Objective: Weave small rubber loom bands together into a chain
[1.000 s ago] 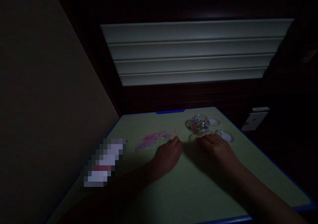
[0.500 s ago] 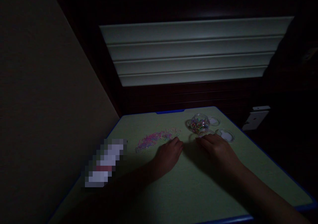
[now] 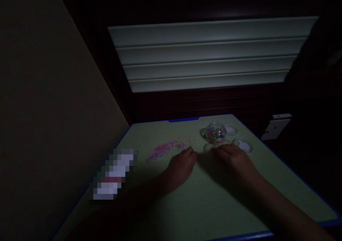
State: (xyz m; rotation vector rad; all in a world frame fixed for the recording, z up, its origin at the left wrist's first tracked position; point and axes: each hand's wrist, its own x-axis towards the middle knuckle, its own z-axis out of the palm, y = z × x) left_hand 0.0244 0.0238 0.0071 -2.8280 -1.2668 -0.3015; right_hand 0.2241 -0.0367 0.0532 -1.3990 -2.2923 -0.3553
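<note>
My left hand (image 3: 183,166) is closed, fingers curled and pressed together, just in front of a pile of thin pink and purple elastic bands (image 3: 164,150). To its right, my right hand (image 3: 233,159) is closed too, its fingertips pinched. Whatever either hand holds is too small and dark to make out. Beyond my right hand stands a clear round jar (image 3: 215,132) with many colourful small bands inside. Partly hidden behind that hand is a clear round container (image 3: 221,142). A round clear lid (image 3: 243,145) with a white patch lies beside it.
Another clear lid (image 3: 230,130) lies right of the jar. The pale green table (image 3: 187,209) has a blue edge. A blurred-out white and red item (image 3: 113,175) lies at the left. A wall rises on the left, a slatted panel (image 3: 213,55) behind. A white box (image 3: 276,128) is beyond the right edge.
Both hands stay in nearly the same place and pose. The whole view has shifted very slightly; nothing on the table has visibly moved.
</note>
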